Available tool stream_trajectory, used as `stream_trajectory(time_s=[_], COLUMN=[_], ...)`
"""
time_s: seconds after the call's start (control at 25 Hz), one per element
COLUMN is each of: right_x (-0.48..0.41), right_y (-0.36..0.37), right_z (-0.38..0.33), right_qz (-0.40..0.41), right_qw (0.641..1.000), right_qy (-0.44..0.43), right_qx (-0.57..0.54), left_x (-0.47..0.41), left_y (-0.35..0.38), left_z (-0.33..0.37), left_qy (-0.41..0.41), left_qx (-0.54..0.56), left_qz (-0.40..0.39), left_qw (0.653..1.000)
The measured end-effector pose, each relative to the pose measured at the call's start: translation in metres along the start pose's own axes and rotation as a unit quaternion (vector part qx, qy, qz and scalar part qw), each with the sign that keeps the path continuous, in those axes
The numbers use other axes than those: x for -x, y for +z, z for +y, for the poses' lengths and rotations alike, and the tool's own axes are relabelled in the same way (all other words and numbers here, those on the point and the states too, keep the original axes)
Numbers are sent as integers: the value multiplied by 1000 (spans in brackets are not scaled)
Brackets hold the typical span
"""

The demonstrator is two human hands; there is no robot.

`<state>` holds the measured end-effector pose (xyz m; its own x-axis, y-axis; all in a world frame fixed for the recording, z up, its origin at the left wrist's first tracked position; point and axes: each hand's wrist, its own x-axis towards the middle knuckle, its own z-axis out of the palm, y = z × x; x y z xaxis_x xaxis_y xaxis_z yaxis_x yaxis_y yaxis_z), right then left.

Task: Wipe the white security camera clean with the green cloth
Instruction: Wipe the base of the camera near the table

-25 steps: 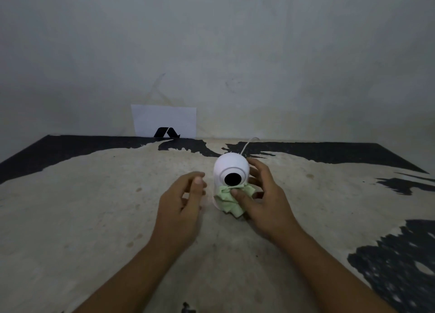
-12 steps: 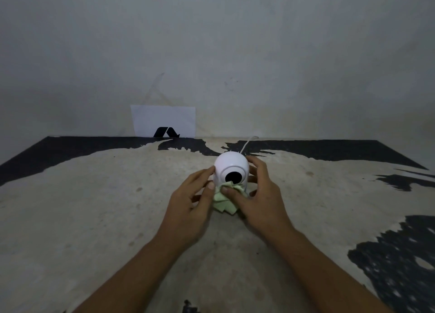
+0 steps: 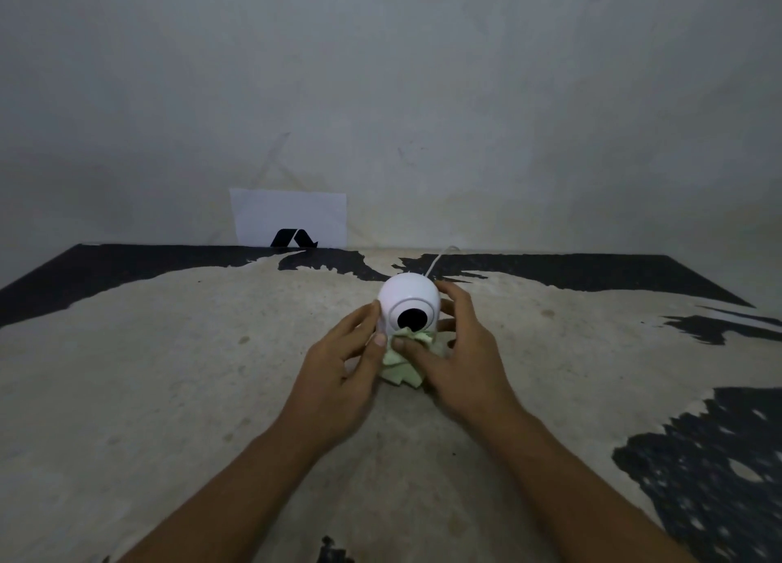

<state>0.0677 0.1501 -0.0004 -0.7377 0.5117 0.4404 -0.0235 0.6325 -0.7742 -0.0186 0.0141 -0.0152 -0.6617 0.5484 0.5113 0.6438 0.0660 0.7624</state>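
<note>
The white security camera [image 3: 407, 299] stands upright in the middle of the table, its round head and black lens facing me. A crumpled pale green cloth [image 3: 402, 366] is pressed against its lower front, just under the lens. My right hand [image 3: 457, 355] grips the cloth, thumb on it, with the other fingers curled round the camera's right side. On the camera's left side my left hand [image 3: 342, 372] holds it with the fingertips. The camera's base is hidden behind the cloth and both hands.
A thin white cable [image 3: 438, 258] runs from behind the camera toward the wall. A white card with a black logo [image 3: 290, 220] leans on the wall at the back. The table top [image 3: 169, 372] is worn beige with black patches.
My left hand moved right from beside the camera and took hold of its left side. My right hand slid the cloth up the camera's front toward the lens.
</note>
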Motion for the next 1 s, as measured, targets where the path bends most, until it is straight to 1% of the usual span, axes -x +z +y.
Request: stream_trajectory(time_s=[0.08,0.2,0.28,0.36,0.48,0.56,0.6,0.72,0.76,0.88,0.92,1.0], right_x=[-2,-7,-8,-8,-8,-7,-7,-3,-5,-10,-10,-6], right_y=[-2,-28,-39,-38,-31,-31,-30,-26,-26,-29,-29,-25], right_z=[3,12,17,19,17,19,21,22,22,22,23,24], right_qz=[2,-78,-95,-68,7,45,39,-19,-11,56,57,18], right_qw=[1000,996,995,997,999,998,999,1000,1000,998,998,1000], right_qy=[-1,6,-12,-28,-41,-43,-33,-1,0,3,9,20], right_qx=[-6,-40,-21,-22,-34,-11,-1,0,-7,-35,-27,-2], left_x=[1,2,1,0,0,1,2,1,1,1,2,2], left_y=[0,0,0,1,0,-1,0,0,0,0,0,0], left_z=[0,-3,-5,-7,-7,-5,-4,-4,-4,-6,-6,-5], left_qy=[3,17,19,23,39,45,47,50,49,44,43,40], left_qx=[-3,-15,-27,-42,-44,-38,-36,-30,-23,-14,-12,-8], left_qz=[-4,-20,-31,-38,-38,-37,-40,-47,-47,-47,-47,-47], left_qw=[1000,1000,999,998,998,998,997,997,997,998,998,998])
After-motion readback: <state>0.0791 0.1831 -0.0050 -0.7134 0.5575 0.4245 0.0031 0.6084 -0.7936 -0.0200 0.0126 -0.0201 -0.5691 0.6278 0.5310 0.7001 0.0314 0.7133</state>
